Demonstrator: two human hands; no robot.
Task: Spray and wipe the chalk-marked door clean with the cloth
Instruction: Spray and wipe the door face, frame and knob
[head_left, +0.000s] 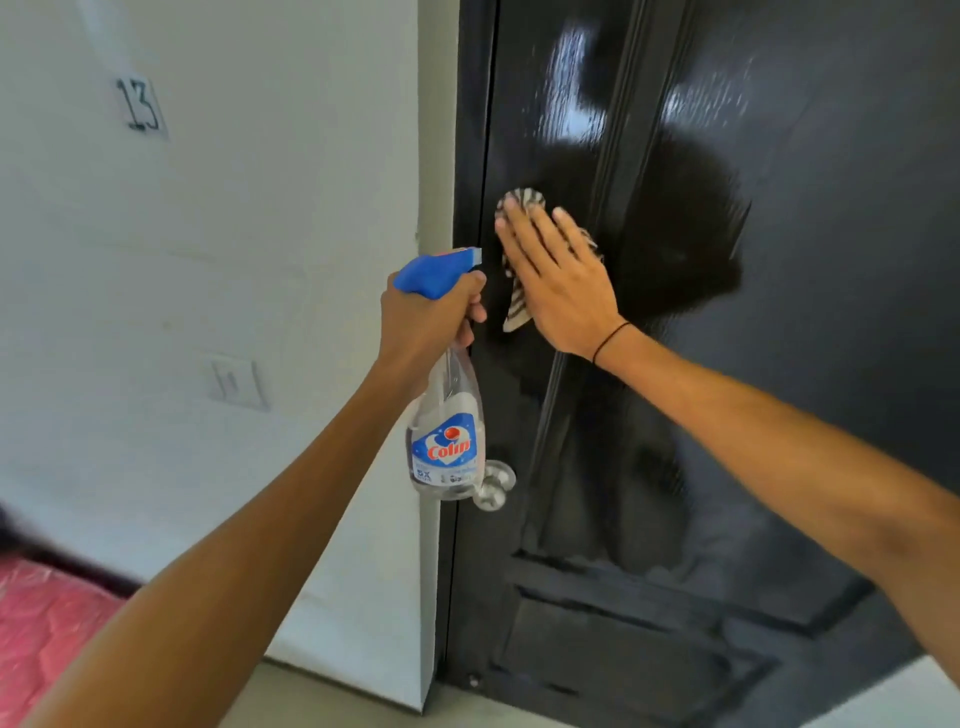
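You have a glossy black painted door (727, 364) in front of you, smooth and mirror-like with streaky reflections high up. Against it, a striped woven cloth (519, 306) looks soft and matt. Left of the door, the spray bottle (449, 447) is clear shiny plastic with a blue plastic trigger head and slick printed label. The knob (493, 488) at the door's left edge is polished metal; the wall (208, 260) is matt.

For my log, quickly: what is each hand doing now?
Left hand: closed around spray bottle.
Right hand: open, flat, pressing cloth on door.
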